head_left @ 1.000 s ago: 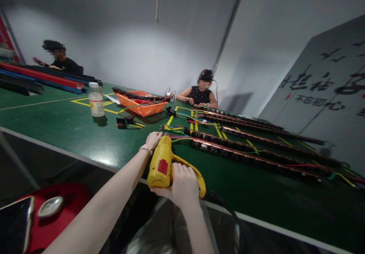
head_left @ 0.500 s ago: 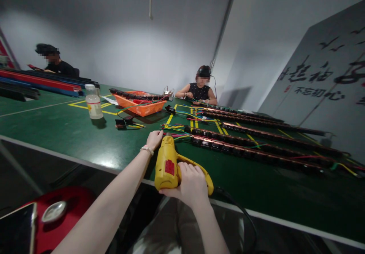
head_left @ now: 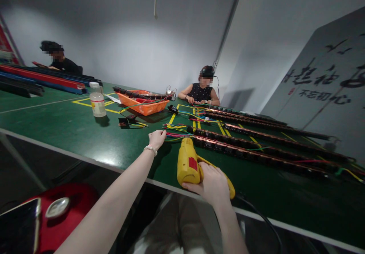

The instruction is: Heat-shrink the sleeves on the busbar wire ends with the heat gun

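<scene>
My right hand (head_left: pixel 212 183) is wrapped round the handle of a yellow heat gun (head_left: pixel 188 164) with a red label, its nozzle pointing at the near end of a long black power strip (head_left: pixel 256 157). My left hand (head_left: pixel 157 138) reaches forward over the green table (head_left: pixel 71 128), fingers curled at a bundle of coloured wires (head_left: pixel 175 136) at the strip's end. What those fingers pinch is too small to make out.
More long strips (head_left: pixel 256 126) lie at the right. An orange tray (head_left: pixel 142 105), a clear bottle (head_left: pixel 97 100) and small black parts (head_left: pixel 127 121) stand further back. Two other people sit at the far side. A red stool with a phone (head_left: pixel 17 227) is lower left.
The heat gun and my right hand have moved right, away from my left hand. My left hand has reached a little further forward to the wires.
</scene>
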### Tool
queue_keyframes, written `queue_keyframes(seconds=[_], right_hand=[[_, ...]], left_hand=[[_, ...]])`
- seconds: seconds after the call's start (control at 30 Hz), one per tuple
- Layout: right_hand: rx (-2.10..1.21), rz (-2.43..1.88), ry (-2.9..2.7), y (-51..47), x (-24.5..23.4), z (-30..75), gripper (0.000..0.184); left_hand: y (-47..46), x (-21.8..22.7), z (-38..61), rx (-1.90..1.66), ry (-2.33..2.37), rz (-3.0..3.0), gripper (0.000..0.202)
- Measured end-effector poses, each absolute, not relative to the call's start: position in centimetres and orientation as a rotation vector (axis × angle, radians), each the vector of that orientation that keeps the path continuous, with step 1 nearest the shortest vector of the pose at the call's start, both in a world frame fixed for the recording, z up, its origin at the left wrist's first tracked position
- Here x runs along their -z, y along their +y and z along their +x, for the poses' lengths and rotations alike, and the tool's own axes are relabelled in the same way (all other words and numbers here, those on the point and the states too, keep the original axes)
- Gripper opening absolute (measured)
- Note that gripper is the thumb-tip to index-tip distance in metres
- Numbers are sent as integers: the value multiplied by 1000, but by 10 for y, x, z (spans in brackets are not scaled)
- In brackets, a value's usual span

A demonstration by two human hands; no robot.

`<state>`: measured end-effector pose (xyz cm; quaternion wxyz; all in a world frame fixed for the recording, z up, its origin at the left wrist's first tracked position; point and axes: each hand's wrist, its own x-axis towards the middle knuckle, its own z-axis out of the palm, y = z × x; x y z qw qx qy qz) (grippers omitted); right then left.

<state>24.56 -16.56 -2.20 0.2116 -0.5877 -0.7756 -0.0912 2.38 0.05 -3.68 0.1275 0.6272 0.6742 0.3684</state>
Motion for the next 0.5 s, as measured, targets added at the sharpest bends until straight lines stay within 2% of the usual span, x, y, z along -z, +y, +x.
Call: queue_keyframes(seconds=[0.33,0.5], right_hand=[[408,-1646,-2074,-168,28,247,68],[439,-1626,-2084,-170,32,229,68]], left_hand=[[4,40,23,-1065,1944,1778,41],[5,40,23,-1073,1921,1706,48]])
